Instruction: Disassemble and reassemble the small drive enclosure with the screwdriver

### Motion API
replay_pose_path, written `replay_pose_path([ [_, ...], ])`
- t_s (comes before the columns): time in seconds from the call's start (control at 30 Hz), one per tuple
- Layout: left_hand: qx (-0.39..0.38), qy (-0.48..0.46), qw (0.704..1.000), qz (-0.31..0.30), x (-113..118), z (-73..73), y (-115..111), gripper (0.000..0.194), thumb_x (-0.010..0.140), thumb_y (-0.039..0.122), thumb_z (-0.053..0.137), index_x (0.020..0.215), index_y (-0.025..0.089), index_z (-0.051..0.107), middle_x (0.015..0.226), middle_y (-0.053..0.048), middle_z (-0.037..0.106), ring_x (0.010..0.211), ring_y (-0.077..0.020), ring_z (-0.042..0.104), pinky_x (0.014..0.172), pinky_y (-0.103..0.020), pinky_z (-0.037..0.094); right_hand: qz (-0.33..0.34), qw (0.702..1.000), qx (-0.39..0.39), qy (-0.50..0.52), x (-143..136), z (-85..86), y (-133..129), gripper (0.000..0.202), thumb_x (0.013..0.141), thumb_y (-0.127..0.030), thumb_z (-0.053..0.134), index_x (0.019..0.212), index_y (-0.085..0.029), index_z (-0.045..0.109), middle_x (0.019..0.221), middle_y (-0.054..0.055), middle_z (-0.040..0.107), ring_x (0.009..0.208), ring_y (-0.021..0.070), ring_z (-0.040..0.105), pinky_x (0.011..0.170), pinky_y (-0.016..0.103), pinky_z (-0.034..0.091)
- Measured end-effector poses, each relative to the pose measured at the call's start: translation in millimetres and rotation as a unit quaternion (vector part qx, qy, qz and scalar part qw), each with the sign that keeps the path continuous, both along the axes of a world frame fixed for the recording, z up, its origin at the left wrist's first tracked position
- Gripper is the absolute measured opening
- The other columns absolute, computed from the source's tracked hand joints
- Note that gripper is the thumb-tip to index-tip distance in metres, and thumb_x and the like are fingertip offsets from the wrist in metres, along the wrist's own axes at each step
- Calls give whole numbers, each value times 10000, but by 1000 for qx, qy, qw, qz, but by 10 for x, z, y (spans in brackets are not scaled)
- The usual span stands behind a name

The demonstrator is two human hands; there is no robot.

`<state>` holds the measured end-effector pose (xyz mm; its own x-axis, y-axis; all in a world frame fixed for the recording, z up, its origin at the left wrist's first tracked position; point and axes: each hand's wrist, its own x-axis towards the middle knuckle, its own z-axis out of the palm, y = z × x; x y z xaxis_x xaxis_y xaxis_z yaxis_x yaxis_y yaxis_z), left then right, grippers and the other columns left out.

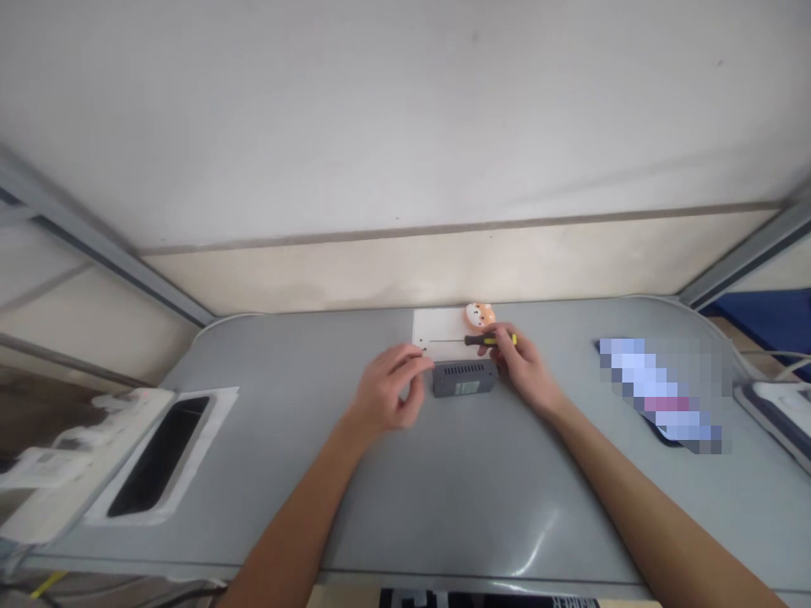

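While the right hand [520, 361] grips the screwdriver [472, 340], its shaft pointing left over the white sheet [437, 323], the left hand [391, 388] curls loosely, thumb and fingers apart, beside the box [451, 385]; whether it touches cannot be told. The box sits on the table [469, 490] between both hands.

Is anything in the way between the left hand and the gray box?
Nothing visible is: the left hand's fingertips are right by the gray box, at its left end. Whether they touch is unclear.
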<state>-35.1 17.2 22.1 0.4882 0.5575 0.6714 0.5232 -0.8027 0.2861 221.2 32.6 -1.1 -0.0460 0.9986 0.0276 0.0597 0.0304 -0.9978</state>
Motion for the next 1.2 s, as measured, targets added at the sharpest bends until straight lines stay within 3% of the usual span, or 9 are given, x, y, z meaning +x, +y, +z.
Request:
replay_pose_path([
  [0.2,9,-73,996,51,-43,45,41,251,938,90,449,1057,190,645,925,-75,667,795,-174,616,705,-320,522,33,999,12,-22,-11,-26,-2,493,965,-667,474,1134,-230,629,951,60,703,854,188,637,709,289,477],
  [0.43,-20,-1,1000,-9,150,16,-55,245,897,177,613,1138,212,646,1088,-77,728,966,-199,696,880,-355,569,4,1000,-6,6,-13,21,-6,523,920,-703,521,1084,-225,657,865,36,694,679,145,559,611,265,428],
  [0.63,-30,17,999,-2,55,24,-5,155,824,121,556,943,204,610,903,-59,675,812,-191,621,757,-352,533,-73,983,-36,163,122,48,87,353,913,-575,587,930,-232,667,690,-3,601,598,131,464,573,258,380],
  [0.8,-9,34,999,23,-17,96,17,138,806,133,548,922,194,590,889,-60,666,811,-207,599,760,-381,485,-86,953,-33,290,262,83,121,225,842,-437,608,779,-223,637,626,-7,505,525,122,428,513,278,335],
  [0.97,22,50,998,25,128,50,-32,174,876,178,621,1047,205,640,1026,-60,734,911,-206,667,861,-385,484,-76,956,-41,281,283,137,79,228,815,-404,601,695,-211,604,631,-4,467,509,110,392,487,277,298],
  [1.2,45,55,997,32,205,-27,-42,153,896,190,659,1046,219,672,1055,-51,757,931,-193,703,880,-373,488,-78,961,-47,263,257,150,64,231,806,-394,583,665,-211,596,639,0,455,528,117,371,490,285,271],
])
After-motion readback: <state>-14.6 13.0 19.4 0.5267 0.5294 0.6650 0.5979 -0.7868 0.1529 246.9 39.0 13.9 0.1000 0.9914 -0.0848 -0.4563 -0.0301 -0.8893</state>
